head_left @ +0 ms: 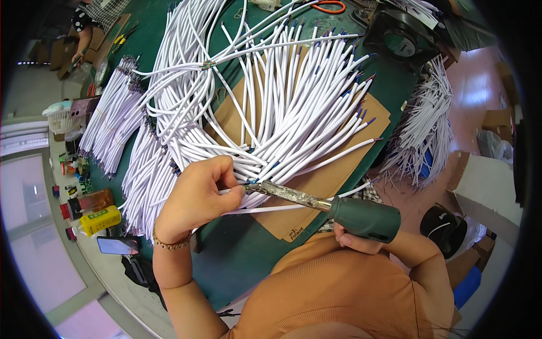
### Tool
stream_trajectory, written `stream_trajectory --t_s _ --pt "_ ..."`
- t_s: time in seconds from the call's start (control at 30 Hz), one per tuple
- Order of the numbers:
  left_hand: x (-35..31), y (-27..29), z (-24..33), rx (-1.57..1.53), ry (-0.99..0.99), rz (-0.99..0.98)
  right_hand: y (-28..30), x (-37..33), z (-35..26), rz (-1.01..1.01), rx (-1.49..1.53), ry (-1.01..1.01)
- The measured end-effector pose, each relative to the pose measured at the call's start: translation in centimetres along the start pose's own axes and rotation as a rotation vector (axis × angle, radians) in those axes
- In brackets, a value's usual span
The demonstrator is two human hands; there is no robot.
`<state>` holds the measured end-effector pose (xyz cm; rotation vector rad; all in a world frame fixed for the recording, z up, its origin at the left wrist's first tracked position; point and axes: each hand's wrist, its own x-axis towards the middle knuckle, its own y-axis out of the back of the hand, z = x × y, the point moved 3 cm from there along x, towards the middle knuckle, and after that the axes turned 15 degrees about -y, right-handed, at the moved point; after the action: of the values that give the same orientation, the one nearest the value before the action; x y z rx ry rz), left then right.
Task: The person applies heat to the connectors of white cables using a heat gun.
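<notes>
My left hand (197, 192) is closed in a pinch, thumb against forefinger, on what looks like the thin wire end of a white cable; the fingers hide most of it. In my right hand (361, 242) is a soldering iron (364, 217) with a dark green handle. Its worn, crusted metal barrel points left, and the tip meets the wire at my left fingertips. Just beyond both hands lies a big spread of white cables (293, 107) with stripped ends showing blue and brown wires. A brown cardboard sheet (339, 169) lies under them.
Bundled white cables (113, 113) lie on the green table (226, 265) at left. A yellow package (101, 220) and a phone (117, 245) are near the left edge. A black fan-like device (402, 42) stands far right, and more cables (423, 124) hang beside the table. Another person's hand (79, 56) is far left.
</notes>
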<state>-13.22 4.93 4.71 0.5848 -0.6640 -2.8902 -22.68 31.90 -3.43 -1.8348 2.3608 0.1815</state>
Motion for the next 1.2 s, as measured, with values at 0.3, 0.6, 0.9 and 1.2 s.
stream_trajectory --t_s 0.3,0.6,0.9,1.2 --pt "0.0 0.1 -0.2 0.022 -0.014 0.025 0.7 0.0 -2.0 0.069 -0.332 -0.036" --pt "0.0 0.0 -0.1 -0.029 -0.013 0.028 1.3 0.0 -3.4 0.160 -0.508 -0.077" --pt "-0.3 0.1 -0.1 0.066 -0.151 0.065 1.2 0.3 -3.5 0.152 -0.451 -0.092" --pt "-0.7 -0.5 4.4 0.922 -0.714 0.194 -1.2 6.2 -3.5 -0.090 0.712 0.118"
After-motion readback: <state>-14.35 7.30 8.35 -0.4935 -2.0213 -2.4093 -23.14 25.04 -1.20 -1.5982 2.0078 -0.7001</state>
